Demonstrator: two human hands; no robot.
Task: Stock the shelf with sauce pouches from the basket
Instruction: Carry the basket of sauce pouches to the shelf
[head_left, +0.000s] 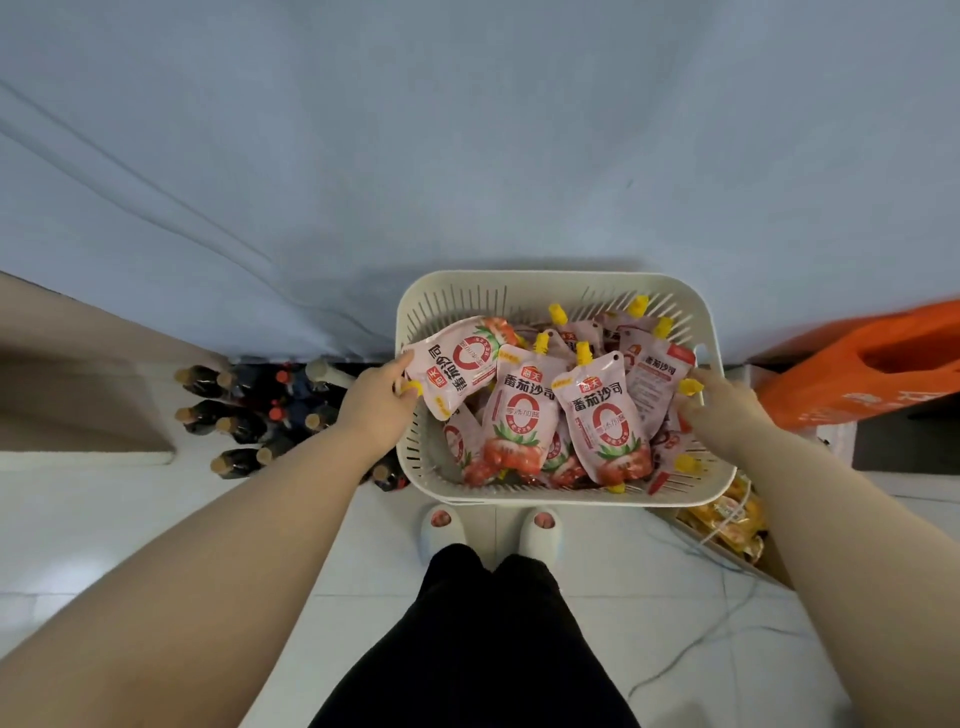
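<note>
Picking from basket (550, 283) on floor (363, 545) | left hand (376, 400) grip pinches left pouch (452, 366) by its yellow spout (413, 387) at left rim | right hand (722, 400) grip holds right pouch (657, 379) at right wall | lift straight, clear of the heap (519, 415); shelf unseen.

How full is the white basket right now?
Nearly full: sauce pouches heap close to the basket rim, hiding its floor.
</note>
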